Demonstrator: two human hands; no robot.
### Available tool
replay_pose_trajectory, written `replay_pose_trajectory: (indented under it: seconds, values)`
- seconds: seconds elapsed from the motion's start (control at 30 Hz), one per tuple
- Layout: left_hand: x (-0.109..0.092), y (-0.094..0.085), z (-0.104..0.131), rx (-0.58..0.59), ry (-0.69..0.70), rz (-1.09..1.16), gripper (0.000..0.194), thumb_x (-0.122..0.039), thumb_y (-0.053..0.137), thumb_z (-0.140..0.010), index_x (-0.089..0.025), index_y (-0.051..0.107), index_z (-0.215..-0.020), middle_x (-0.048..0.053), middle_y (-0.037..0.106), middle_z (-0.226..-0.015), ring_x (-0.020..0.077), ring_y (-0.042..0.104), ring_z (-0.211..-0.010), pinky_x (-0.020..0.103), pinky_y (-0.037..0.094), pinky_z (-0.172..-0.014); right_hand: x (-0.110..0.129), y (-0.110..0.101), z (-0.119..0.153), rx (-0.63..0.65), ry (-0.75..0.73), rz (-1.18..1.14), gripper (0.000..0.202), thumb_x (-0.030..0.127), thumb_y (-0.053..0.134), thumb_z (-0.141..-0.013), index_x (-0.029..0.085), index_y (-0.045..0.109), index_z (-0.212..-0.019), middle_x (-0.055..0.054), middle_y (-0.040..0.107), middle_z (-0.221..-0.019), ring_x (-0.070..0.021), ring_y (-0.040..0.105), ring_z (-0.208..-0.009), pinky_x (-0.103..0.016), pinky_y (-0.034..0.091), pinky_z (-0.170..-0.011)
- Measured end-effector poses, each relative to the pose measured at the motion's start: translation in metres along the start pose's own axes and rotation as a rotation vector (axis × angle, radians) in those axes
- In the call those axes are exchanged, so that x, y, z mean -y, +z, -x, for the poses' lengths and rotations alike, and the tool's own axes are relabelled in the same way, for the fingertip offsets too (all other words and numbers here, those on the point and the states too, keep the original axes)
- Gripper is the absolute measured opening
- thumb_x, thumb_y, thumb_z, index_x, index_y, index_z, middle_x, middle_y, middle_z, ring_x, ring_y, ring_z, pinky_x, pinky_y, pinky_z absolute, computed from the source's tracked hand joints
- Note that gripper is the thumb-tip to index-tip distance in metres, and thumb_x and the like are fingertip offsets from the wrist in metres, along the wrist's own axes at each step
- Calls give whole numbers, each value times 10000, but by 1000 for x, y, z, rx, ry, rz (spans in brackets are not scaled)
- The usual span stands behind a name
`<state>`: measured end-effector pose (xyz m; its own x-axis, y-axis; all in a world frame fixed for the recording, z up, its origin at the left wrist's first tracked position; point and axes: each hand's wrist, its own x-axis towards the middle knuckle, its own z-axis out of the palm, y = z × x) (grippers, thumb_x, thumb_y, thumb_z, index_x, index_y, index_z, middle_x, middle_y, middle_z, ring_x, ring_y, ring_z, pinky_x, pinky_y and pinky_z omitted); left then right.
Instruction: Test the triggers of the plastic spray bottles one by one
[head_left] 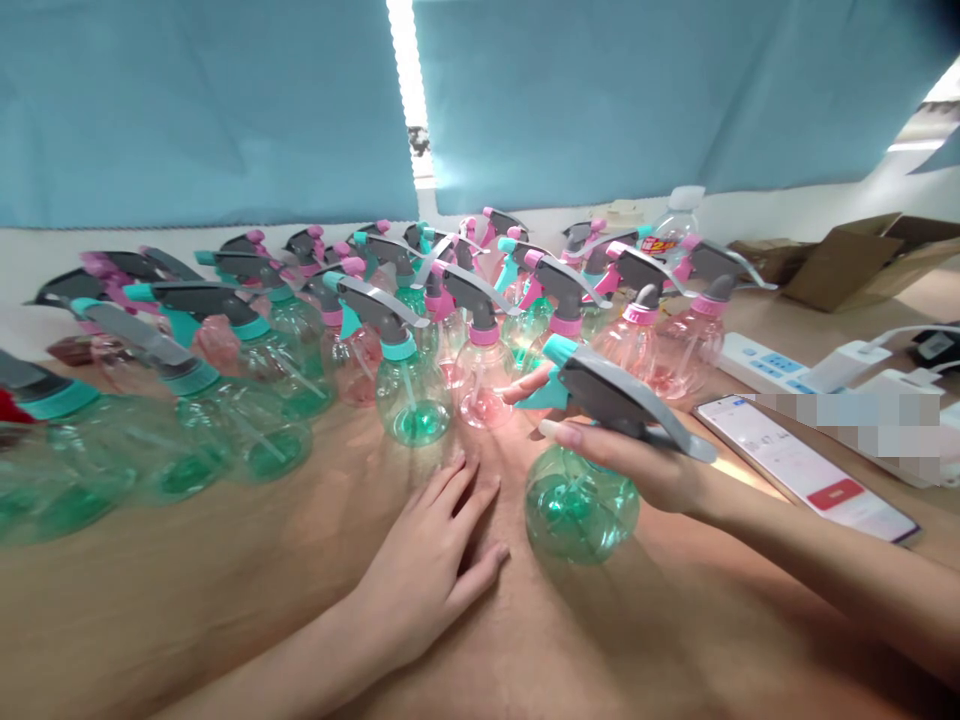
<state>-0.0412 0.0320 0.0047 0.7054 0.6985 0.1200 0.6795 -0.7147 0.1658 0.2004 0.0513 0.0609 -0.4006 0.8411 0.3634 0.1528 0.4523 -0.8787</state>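
Note:
My right hand (637,460) is wrapped round the neck of a green spray bottle (581,510), just under its grey and turquoise trigger head. The bottle is upright; whether its base touches the table I cannot tell. To its left my left hand (431,550) lies on the table (315,600) with fingers stretched out and nothing in them. Beyond that hand stand another green spray bottle (412,400) with a turquoise collar and a pink spray bottle (484,385) with a pink collar.
Several more green and pink spray bottles crowd the back and left, including a green one (262,425). On the right are a phone (810,465), a power strip (772,365) with plugs and a cardboard box (862,265). A clear bottle (679,220) with a white cap stands behind.

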Motion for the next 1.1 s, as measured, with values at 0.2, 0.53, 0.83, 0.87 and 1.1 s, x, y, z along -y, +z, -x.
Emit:
replay_pose_trajectory:
  seconds: [0.2,0.53,0.83,0.87,1.1]
  values:
    - [-1,-2,0,1,-1,-2,547,-455,425,-988,-136,426,-1433,182,396,-1497,335,313,-1404,539,353,-1088,4,0,1,-73,40,52,233,395,598,-894,278,629,-1092,10,622,-726,-208,630,-826,-342,506,-745]
    - [-3,-4,-1,5,-5,-9,537,-439,440,-984,-138,432,-1428,176,404,-1494,336,322,-1399,539,356,-1085,8,3,-3,-121,73,62,257,498,591,-870,241,589,-881,4,583,-754,-182,592,-749,-315,486,-640]
    - [-1,-2,0,-2,0,-20,545,-455,423,-986,-137,435,-1428,182,402,-1493,340,321,-1399,540,368,-1076,10,1,0,-116,88,91,221,475,599,-871,257,632,-894,5,596,-730,-188,615,-788,-316,505,-692]
    - [-1,-1,0,-1,1,-20,544,-455,423,-986,-136,439,-1426,184,402,-1492,342,321,-1399,543,367,-1075,9,1,0,-116,85,101,216,464,608,-868,267,647,-945,6,608,-723,-195,624,-802,-326,510,-713]
    - [-1,-2,0,7,-9,3,538,-437,444,-983,-141,429,-1432,173,405,-1494,332,316,-1403,540,347,-1091,6,2,1,-138,57,83,345,421,629,-860,323,639,-1191,-15,718,-901,-252,671,-929,-419,530,-844]
